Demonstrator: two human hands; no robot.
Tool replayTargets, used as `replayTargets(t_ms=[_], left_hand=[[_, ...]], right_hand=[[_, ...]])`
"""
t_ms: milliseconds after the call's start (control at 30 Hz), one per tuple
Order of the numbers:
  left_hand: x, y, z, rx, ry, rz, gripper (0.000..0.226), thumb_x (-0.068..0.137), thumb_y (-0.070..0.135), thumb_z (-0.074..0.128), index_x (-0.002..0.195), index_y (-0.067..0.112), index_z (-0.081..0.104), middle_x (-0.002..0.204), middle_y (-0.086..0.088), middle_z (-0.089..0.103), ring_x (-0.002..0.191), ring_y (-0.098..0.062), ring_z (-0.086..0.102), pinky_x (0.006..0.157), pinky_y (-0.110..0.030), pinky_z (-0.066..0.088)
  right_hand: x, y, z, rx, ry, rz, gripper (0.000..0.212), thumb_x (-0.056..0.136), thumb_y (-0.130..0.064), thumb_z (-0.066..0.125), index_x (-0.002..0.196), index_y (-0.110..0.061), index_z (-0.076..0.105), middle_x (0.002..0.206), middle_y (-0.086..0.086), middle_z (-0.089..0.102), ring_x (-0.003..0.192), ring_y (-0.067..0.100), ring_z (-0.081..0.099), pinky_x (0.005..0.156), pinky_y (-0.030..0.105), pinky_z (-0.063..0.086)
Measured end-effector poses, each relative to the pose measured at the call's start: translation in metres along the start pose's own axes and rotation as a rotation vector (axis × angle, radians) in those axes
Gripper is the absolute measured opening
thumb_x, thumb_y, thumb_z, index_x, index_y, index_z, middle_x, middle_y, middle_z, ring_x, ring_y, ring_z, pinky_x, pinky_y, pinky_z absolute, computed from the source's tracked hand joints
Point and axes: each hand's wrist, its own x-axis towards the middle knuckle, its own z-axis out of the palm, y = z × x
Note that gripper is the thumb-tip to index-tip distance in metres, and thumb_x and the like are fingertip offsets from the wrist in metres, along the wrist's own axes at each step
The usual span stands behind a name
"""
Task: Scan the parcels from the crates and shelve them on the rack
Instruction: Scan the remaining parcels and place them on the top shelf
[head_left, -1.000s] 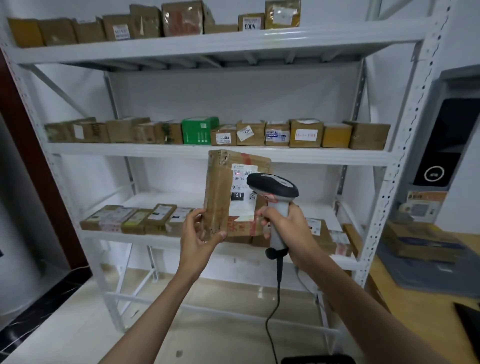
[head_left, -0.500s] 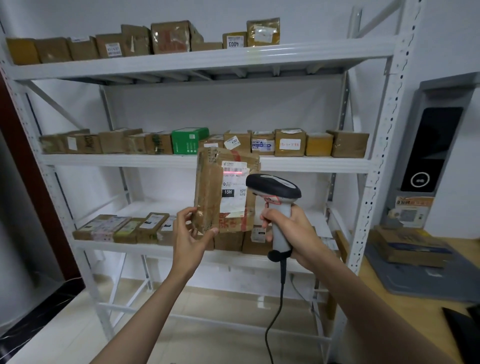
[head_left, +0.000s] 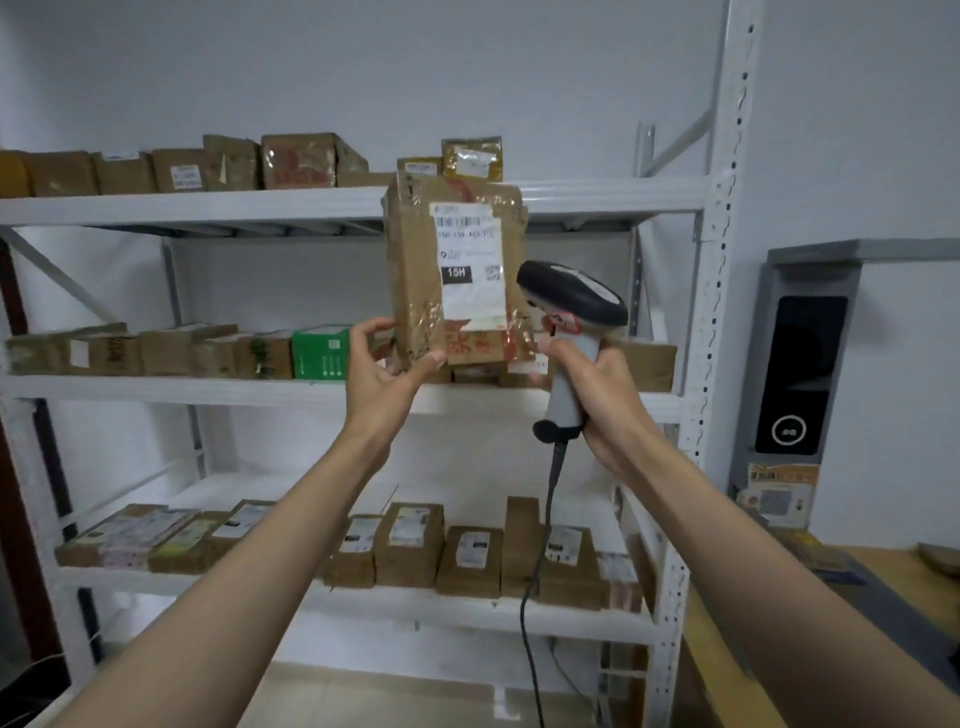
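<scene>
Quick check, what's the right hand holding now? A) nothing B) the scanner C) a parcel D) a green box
B: the right hand is wrapped round the grip of the corded scanner, while the left hand holds the parcel up by its lower corner.

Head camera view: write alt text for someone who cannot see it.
A left hand holds a taped cardboard parcel upright, label facing the camera, while the right hand grips a corded barcode scanner beside it. Behind stands a white metal rack lined with parcels.
</scene>
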Motion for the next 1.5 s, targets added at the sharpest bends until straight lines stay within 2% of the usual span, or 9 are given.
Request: replayTargets(t_ms=[100, 200, 533, 767, 967, 1133, 1300, 1400, 1500], left_hand=[[0.035, 0.031, 0.025, -0.026, -0.041, -0.009, 0.068, 0.078, 0.029, 0.085, 0.130, 0.033, 0.041, 0.132, -0.002, 0.061, 0.116, -0.019, 0.064, 0.104, -0.039, 0.045], [0.069, 0.054, 0.048, -0.019, -0.050, 0.002, 0.068, 0.079, 0.031, 0.085, 0.130, 0.030, 0.041, 0.132, -0.003, 0.060, 0.119, -0.020, 0.061, 0.113, -0.048, 0.041], [0.184, 0.077, 0.109, -0.158, -0.143, -0.010, 0.055, 0.083, 0.032, 0.082, 0.123, 0.024, 0.046, 0.128, -0.006, 0.064, 0.110, -0.015, 0.063, 0.095, -0.033, 0.051], [0.260, 0.079, 0.142, -0.156, -0.151, 0.019, 0.053, 0.084, 0.037, 0.081, 0.122, 0.016, 0.050, 0.128, -0.006, 0.059, 0.112, -0.020, 0.066, 0.096, -0.039, 0.057], [0.320, 0.090, 0.168, -0.027, -0.178, 0.023, 0.052, 0.086, 0.042, 0.075, 0.121, 0.015, 0.048, 0.108, -0.002, 0.059, 0.105, -0.019, 0.064, 0.088, -0.040, 0.061], [0.350, 0.089, 0.182, 0.082, -0.210, -0.031, 0.057, 0.081, 0.050, 0.073, 0.121, 0.014, 0.056, 0.098, -0.002, 0.063, 0.087, -0.018, 0.070, 0.073, -0.032, 0.063], [0.369, 0.075, 0.187, 0.137, -0.200, -0.026, 0.062, 0.079, 0.057, 0.070, 0.119, 0.010, 0.061, 0.109, -0.008, 0.067, 0.092, -0.026, 0.070, 0.062, -0.032, 0.059], [0.374, 0.069, 0.188, 0.190, -0.174, 0.000, 0.056, 0.078, 0.063, 0.069, 0.102, 0.013, 0.062, 0.108, -0.008, 0.069, 0.079, -0.022, 0.064, 0.055, -0.027, 0.048], [0.374, 0.061, 0.185, 0.431, -0.133, 0.122, 0.070, 0.077, 0.071, 0.068, 0.111, 0.010, 0.063, 0.105, -0.005, 0.065, 0.086, -0.022, 0.059, 0.058, -0.028, 0.039]], right_hand=[[0.025, -0.025, -0.004, -0.032, -0.016, -0.052, 0.036, 0.094, -0.019, 0.069, 0.129, -0.017, 0.058, 0.109, 0.000, 0.075, 0.095, 0.016, 0.073, 0.075, 0.026, 0.059], [0.052, -0.046, -0.005, -0.083, 0.020, -0.143, 0.030, 0.094, -0.020, 0.069, 0.122, -0.023, 0.058, 0.108, -0.006, 0.073, 0.099, 0.014, 0.071, 0.088, 0.033, 0.059], [0.146, -0.082, -0.002, -0.068, 0.110, -0.363, 0.019, 0.095, -0.018, 0.068, 0.113, -0.022, 0.062, 0.114, 0.000, 0.074, 0.115, 0.020, 0.066, 0.107, 0.048, 0.050], [0.216, -0.090, -0.004, -0.069, 0.166, -0.402, 0.020, 0.093, -0.016, 0.069, 0.111, -0.020, 0.061, 0.109, 0.000, 0.073, 0.107, 0.016, 0.068, 0.100, 0.037, 0.055], [0.274, -0.100, -0.010, -0.171, 0.160, -0.395, 0.019, 0.093, -0.020, 0.068, 0.111, -0.020, 0.060, 0.096, -0.005, 0.072, 0.079, 0.001, 0.067, 0.069, 0.019, 0.052], [0.308, -0.103, -0.014, -0.178, 0.181, -0.363, 0.033, 0.092, -0.019, 0.069, 0.123, -0.011, 0.062, 0.087, -0.008, 0.069, 0.063, -0.002, 0.065, 0.056, 0.017, 0.050], [0.327, -0.091, -0.017, -0.164, 0.187, -0.357, 0.032, 0.094, -0.019, 0.067, 0.125, -0.012, 0.063, 0.089, -0.010, 0.069, 0.063, -0.003, 0.064, 0.056, 0.017, 0.050], [0.334, -0.085, -0.015, -0.173, 0.182, -0.369, 0.022, 0.094, -0.017, 0.066, 0.115, -0.015, 0.064, 0.085, -0.011, 0.068, 0.060, -0.007, 0.064, 0.054, 0.015, 0.050], [0.338, -0.081, -0.014, -0.206, 0.189, -0.350, 0.015, 0.093, -0.018, 0.067, 0.108, -0.020, 0.066, 0.089, -0.008, 0.068, 0.070, 0.000, 0.066, 0.060, 0.019, 0.053]])
